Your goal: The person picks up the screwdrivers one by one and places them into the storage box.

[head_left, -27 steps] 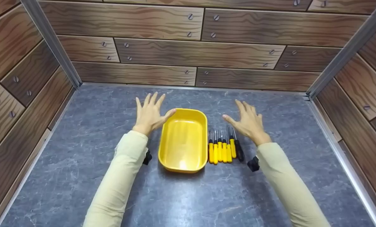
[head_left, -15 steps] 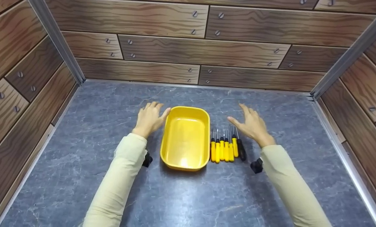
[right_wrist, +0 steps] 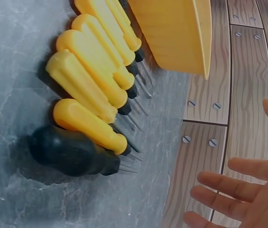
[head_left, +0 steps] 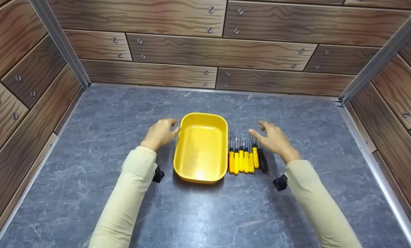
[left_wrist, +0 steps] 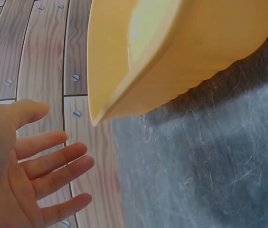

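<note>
A yellow rectangular tub (head_left: 201, 151) with rounded corners stands on the grey marbled surface. Just left of its rim is my left hand (head_left: 160, 133), fingers loosely bent and holding nothing; the left wrist view shows the hand (left_wrist: 39, 166) apart from the tub's wall (left_wrist: 219, 52). To the right of the tub lie several screwdrivers side by side, with yellow handles (head_left: 241, 162) and one black-handled screwdriver (head_left: 262, 161) at the right end. My right hand (head_left: 274, 139) hovers near their shafts, relaxed and without anything in it; its spread fingers also show in the right wrist view.
Wood-plank-patterned walls (head_left: 177, 51) enclose the surface at the back and both sides. Metal strips (head_left: 381, 172) run along the wall edges. A black wrist camera (head_left: 280, 182) hangs below each sleeve. Bare marbled surface (head_left: 198, 220) spreads in front of the tub.
Both hands have lowered, and their spread fingers have relaxed and bent. The left hand has come down beside the tub, the right hand nearer the screwdrivers. The view has shifted slightly.
</note>
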Tool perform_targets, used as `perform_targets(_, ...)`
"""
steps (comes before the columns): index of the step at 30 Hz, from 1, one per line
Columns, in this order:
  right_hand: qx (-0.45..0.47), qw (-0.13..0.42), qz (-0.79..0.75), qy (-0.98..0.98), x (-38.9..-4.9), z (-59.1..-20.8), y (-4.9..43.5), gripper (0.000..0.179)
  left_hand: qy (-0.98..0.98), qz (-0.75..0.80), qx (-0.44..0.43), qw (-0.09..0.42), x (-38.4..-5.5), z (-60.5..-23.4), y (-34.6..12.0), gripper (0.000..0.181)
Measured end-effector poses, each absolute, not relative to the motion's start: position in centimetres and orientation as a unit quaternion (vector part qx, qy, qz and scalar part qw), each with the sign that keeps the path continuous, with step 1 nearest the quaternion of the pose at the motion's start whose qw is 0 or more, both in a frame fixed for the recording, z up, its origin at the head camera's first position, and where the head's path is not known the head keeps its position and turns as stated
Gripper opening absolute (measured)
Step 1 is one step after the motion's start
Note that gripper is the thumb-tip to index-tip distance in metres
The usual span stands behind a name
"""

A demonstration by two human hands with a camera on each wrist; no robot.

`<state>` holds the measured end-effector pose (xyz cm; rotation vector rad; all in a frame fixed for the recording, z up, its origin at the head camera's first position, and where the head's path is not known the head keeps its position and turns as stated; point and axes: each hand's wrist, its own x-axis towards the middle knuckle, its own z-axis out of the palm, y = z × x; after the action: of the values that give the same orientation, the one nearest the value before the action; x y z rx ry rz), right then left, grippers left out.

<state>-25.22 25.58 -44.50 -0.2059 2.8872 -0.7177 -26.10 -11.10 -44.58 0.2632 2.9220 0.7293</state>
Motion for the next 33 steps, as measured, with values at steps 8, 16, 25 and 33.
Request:
perform_targets(8, -0.063, 0.110, -0.246, 0.961, -24.9, -45.6, 26.2, 0.069, 0.956, 0.266, 0.088, 0.088, -25.8, -45.9, -11.1, 0.040)
perform_targets(16, -0.059, 0.117, -0.242, 0.961, -24.6, -46.3, 26.6, 0.060, 0.951, 0.285, 0.087, 0.085, -25.5, -46.8, -11.2, 0.037)
perform_targets(25, -0.061, 0.115, -0.232, 0.964, -24.6, -47.3, 26.9, 0.051, 0.941, 0.312, 0.094, 0.086, -25.1, -47.4, -11.5, 0.034)
perform_targets(33, -0.048, 0.134, -0.215, 0.966, -24.4, -47.9, 27.6, 0.050, 0.931, 0.333, 0.091, 0.118, -25.0, -47.6, -11.3, 0.032)
